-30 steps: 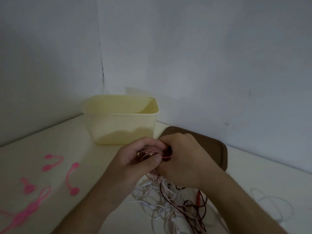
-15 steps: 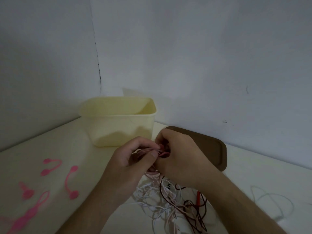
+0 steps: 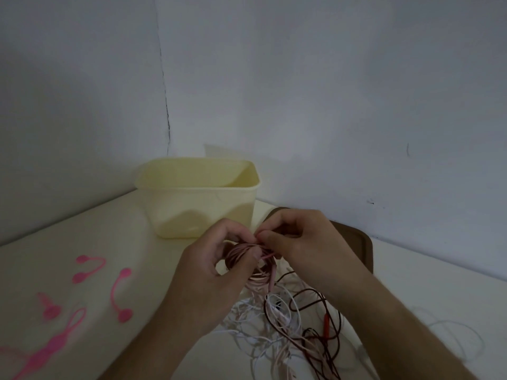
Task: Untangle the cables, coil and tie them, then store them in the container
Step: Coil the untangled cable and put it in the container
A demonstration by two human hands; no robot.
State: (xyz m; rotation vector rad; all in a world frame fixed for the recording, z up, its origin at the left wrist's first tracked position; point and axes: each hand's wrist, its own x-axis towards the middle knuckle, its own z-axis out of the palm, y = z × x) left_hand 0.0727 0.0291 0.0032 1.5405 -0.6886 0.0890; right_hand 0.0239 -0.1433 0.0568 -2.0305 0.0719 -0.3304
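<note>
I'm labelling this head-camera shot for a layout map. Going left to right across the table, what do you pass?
Pink ties → cream container → left hand holding the pink cable coil → right hand → brown lid → loose white cable at the far right.

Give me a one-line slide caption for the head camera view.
Both hands, left hand and right hand, grip a pink cable coil above tangled cables, before a yellow container.

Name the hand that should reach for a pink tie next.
Left, probably. The pink ties lie on the left hand's side, but it grips the pink coil; the right hand must hold that first.
</note>
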